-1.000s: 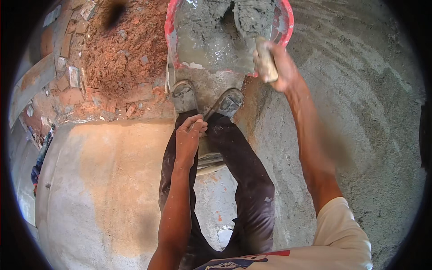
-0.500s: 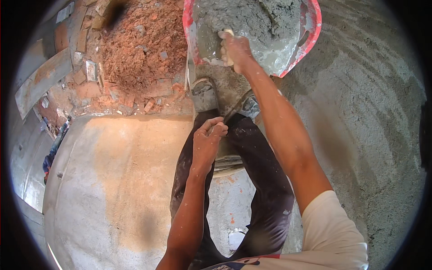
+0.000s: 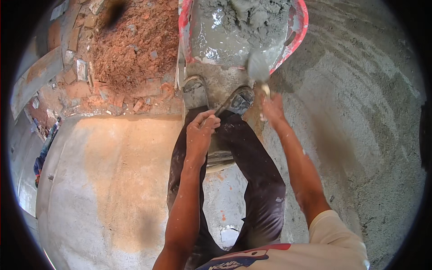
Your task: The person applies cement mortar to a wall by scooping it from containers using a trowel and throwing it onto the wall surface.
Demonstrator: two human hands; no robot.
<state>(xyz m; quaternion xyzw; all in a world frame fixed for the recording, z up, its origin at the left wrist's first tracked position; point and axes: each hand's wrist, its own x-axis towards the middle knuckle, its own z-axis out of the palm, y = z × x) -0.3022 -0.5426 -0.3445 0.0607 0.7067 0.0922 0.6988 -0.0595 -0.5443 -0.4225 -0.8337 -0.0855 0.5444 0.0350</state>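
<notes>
My right hand (image 3: 272, 109) is closed round the pale handle of a trowel (image 3: 258, 67). The trowel's grey blade, smeared by motion, overlaps the near right rim of a red tub (image 3: 300, 33). Wet grey mortar (image 3: 220, 42) lies in the tub, soupy at the near left and piled in thick lumps farther back. My left hand (image 3: 200, 129) rests near my knees with its fingers curled together. What it grips, if anything, I cannot make out. Beyond it are my two mortar-stained shoes (image 3: 195, 94), just short of the tub.
Reddish soil (image 3: 135, 49) is heaped at the far left, with broken bricks and a loose board (image 3: 38, 81) about it. Rough grey mortar covers the surface (image 3: 351, 148) on the right. A pale slab (image 3: 112, 180) with a tan stain spreads at the left.
My right hand has come out of the tub, moving right and toward me, and the trowel's blade now shows. The left hand stays curled near my knees. The view has shifted slightly.
</notes>
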